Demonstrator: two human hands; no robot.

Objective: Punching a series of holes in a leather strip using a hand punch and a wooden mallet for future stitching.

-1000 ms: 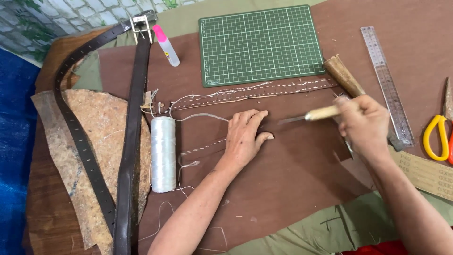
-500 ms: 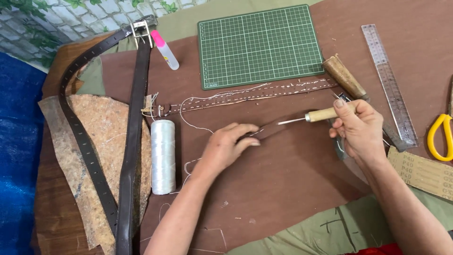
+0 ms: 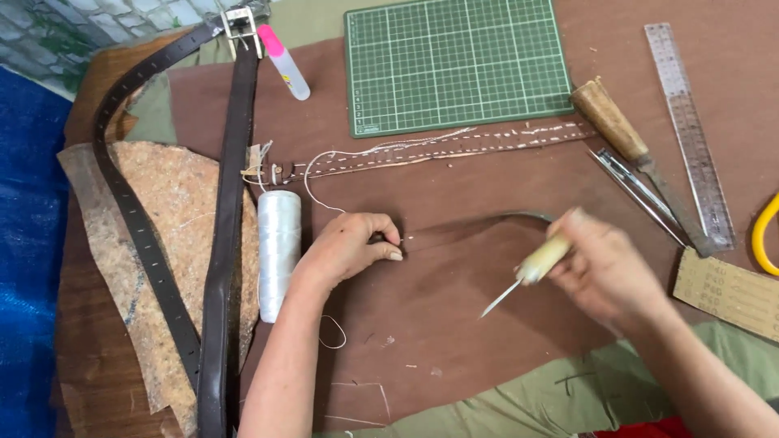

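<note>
Both hands are working over a brown leather sheet [image 3: 454, 324]. Farthest to the left of the left hand, a dark belt [image 3: 223, 243] is lying over a rough tan scrap [image 3: 174, 211], and a white thread spool [image 3: 278, 243] is standing just beside the left wrist.

Left hand [image 3: 349, 247] is resting palm down, forearm reaching up from the lower edge, fingers curled and pinching shut on the near end of a dark leather strap [image 3: 479, 227] against the sheet. That strap is running rightward between the hands toward the right knuckles. Beyond the hands, a stitched strap [image 3: 438, 150] with loose white thread is lying below a green cutting mat [image 3: 454, 65].

Right hand [image 3: 604, 272] is blurred, its fist closed around the pale wooden handle of an awl [image 3: 527, 272], the metal tip pointing down-left toward the sheet, apart from the strap. Further right of it, a wooden-handled tool [image 3: 613, 122], a steel ruler [image 3: 690, 130] and sandpaper [image 3: 726, 292] are lying.
</note>
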